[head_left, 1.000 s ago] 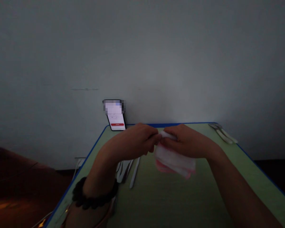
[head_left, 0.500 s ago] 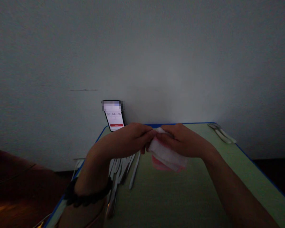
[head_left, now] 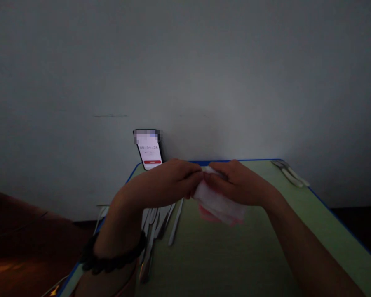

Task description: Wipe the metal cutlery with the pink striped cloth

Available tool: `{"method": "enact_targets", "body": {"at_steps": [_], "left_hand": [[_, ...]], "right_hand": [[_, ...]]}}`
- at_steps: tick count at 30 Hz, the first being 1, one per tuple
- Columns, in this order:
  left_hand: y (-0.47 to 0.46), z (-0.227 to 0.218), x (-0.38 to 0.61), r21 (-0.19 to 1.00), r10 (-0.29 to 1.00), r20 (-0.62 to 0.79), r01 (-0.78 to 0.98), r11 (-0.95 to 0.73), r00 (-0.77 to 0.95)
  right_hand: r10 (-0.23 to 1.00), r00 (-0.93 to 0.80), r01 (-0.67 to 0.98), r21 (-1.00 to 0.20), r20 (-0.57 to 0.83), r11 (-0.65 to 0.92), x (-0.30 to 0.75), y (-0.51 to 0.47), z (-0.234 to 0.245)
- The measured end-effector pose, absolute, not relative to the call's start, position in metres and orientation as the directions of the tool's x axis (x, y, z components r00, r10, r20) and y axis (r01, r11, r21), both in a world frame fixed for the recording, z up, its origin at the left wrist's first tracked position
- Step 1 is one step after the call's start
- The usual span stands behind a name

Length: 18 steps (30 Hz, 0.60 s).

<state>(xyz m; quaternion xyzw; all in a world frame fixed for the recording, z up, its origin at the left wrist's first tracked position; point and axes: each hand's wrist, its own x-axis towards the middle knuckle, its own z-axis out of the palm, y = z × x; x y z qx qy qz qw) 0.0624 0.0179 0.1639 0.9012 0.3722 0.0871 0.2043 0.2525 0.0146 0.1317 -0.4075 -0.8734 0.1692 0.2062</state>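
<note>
Grey wall (head_left: 185, 82) behind green bench (head_left: 222, 260). Right hand (head_left: 244, 183) closed on cloth (head_left: 218, 202), above bench near far edge. Left hand (head_left: 173, 181) curled against it; cannot tell its grip. Phone (head_left: 151, 154) at far-left corner; cutlery (head_left: 151, 239) toward left edge; two utensils (head_left: 290, 177) near far-right corner.

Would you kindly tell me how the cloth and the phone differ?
The cloth is white and pink; the phone is dark-edged and lit. The cloth droops; the phone is rigid and tilted. The right hand grips the cloth; the phone stands by the wall. Both are partly pale.
</note>
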Motion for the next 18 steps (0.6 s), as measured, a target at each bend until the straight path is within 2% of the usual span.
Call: {"method": "enact_targets", "body": {"at_steps": [5, 11, 18], "left_hand": [[0.0188, 0.1626, 0.0632, 0.389, 0.703, 0.058, 0.632, -0.67, 0.709], [0.0214, 0.1603, 0.061, 0.339, 0.702, 0.008, 0.658, -0.672, 0.712], [0.0218, 0.1587, 0.0604, 0.33, 0.701, 0.014, 0.658, -0.677, 0.713]], "right_hand": [[0.789, -0.568, 0.663, -0.44, 0.232, 0.606, 0.2512, 0.0143, 0.1318], [0.772, -0.588, 0.673, -0.384, 0.241, 0.633, 0.2473, 0.0141, 0.1309], [0.765, -0.598, 0.68, -0.354, 0.239, 0.642, 0.2458, 0.0148, 0.1304]]}}
